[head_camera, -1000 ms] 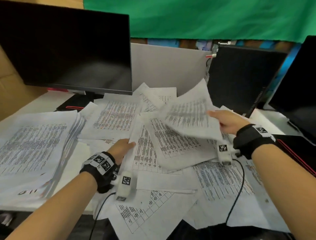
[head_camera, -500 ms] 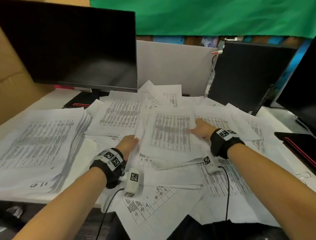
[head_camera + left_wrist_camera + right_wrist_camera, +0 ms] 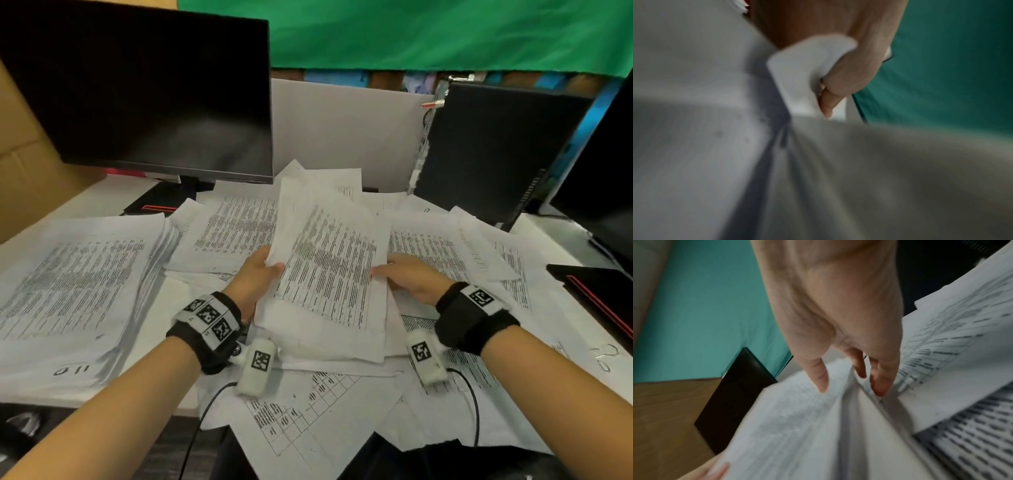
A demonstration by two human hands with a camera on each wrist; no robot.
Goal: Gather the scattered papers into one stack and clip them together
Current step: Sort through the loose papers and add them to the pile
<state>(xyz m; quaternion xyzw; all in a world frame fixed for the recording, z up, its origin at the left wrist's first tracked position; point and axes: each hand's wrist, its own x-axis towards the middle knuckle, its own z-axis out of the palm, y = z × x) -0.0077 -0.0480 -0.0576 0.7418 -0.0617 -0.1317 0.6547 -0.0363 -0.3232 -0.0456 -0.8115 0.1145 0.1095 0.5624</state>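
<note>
Left hand (image 3: 255, 281): forearm reaching forward from the near edge, a black wrist band with square coded tags above the wrist. Thumb on top and fingers beneath, pinching the left edge of a gathered sheaf of papers (image 3: 329, 274). In the left wrist view the thumb presses a bent white corner of that sheaf; the picture is blurred.

Right hand (image 3: 409, 279): forearm coming in from the near right, with a like band. Thumb laid on the printed top sheet at the sheaf's right edge; in the right wrist view the other fingers are tucked under the pages, so this hand also holds the sheaf.

Gathered sheaf of papers: between the two hands, its far end tilted up off the desk, printed rows facing upward.

Loose sheets (image 3: 308, 414): nearest the person, below the wrists, overhanging the desk's near edge; more lie spread to the right of the right hand and beyond both hands.

Thick pile of paper (image 3: 78, 284): left of the left hand, flat on the desk, edges fanned.

White desk (image 3: 89, 202): bare strip showing beyond the thick pile.

Dark monitor (image 3: 144, 92): beyond the left hand, screen off.

Grey partition (image 3: 342, 133): beyond the sheaf.

Black computer case (image 3: 493, 150): beyond the right hand, standing upright.

Green cloth (image 3: 428, 34): farthest back, across the top.
</note>
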